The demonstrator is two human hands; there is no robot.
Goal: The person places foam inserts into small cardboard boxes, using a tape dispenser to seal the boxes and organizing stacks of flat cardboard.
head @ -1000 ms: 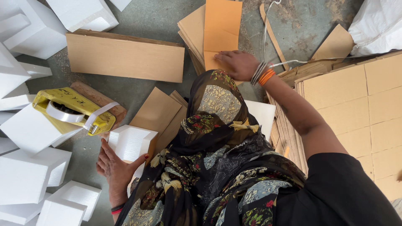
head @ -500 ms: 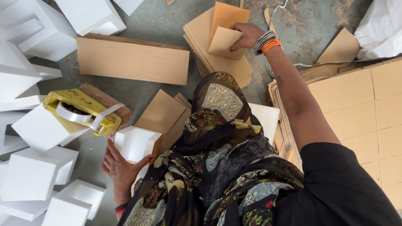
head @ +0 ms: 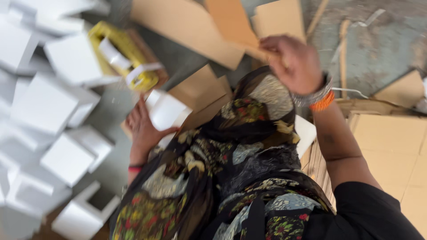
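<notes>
Grey floor (head: 378,44); right hand (head: 291,62) pinched shut on brown card sheet (head: 233,24); left hand (head: 142,129) spread open against white box (head: 167,111).

Right hand (head: 291,62): raised, fingers closed on a tan cardboard sheet (head: 238,29); bangles and orange band at wrist. Left hand (head: 143,126): palm against a small white box (head: 167,111). Floor (head: 382,44): white boxes (head: 53,102) at left; yellow tape dispenser (head: 122,55) beside them; stacked cardboard panels (head: 391,142) at right. Blurred.
</notes>
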